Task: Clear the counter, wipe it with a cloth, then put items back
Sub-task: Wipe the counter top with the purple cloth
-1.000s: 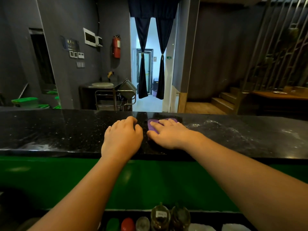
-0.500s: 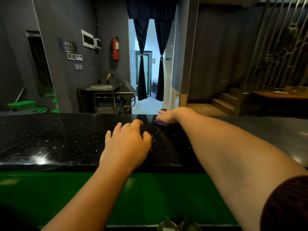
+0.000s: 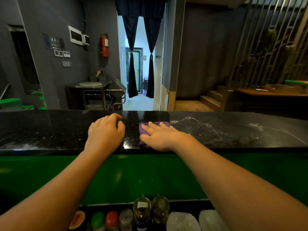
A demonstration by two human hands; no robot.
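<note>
Plainly the wiping step: bottles (image 3: 141, 212) stand low in front, off the counter (image 3: 50, 129), so clearing looks done and putting back is not yet begun. Left hand (image 3: 105, 132) rests on the black top, fingers loosely bent, holding nothing. Right hand (image 3: 160, 135) lies flat, fingers straight, pressing the purple cloth (image 3: 143, 129) onto the top. Farther right a wet streak (image 3: 208, 129) shows; the next move likely calls for steady downward pressure while sliding the cloth that way
</note>
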